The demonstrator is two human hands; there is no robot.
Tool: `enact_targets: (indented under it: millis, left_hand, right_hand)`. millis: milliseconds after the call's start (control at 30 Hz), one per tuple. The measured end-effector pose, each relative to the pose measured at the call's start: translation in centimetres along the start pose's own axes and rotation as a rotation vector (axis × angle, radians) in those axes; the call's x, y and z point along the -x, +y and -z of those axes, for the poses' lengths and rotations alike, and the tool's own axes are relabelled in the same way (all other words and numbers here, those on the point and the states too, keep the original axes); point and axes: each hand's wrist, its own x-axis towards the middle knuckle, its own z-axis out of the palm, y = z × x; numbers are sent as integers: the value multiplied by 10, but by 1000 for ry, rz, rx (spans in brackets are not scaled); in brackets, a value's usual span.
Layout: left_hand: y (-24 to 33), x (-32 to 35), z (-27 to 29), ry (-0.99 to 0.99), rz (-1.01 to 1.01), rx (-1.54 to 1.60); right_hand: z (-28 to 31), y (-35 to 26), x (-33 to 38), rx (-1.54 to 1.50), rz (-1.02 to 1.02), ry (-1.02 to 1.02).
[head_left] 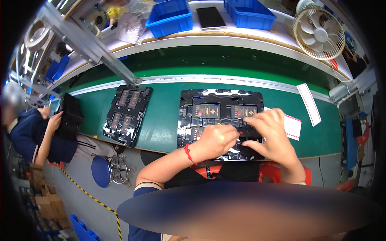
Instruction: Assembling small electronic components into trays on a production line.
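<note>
Pack (250, 109), back right in tray (185, 114) — just beyond right hand (274, 134), fingers apart; left hand (219, 139) farther, fingers together, hold unclear.

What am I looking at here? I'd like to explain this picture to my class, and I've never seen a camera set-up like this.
There is no robot, just a person with bare hands. The picture comes from a wide fisheye camera worn on the head, looking down, so straight edges bend.

On the green table, the left hand and right hand are over a black tray with dark flat packs in it. The right thumb and fingers are spread; whether the left fingers pinch something small is unclear.

Another black tray lies to the left, and a white strip to the right. A co-worker sits at far left.
</note>
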Motion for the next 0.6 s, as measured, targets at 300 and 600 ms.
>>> enact_targets:
  millis: [300, 600]
  left_hand:
    - [6, 53, 42, 307, 300, -203]
    - [-44, 105, 27, 490, 924, 315]
  right_hand:
    - [-69, 49, 66, -371, -490, 434]
    - [-110, 69, 77, -591, -647, 383]
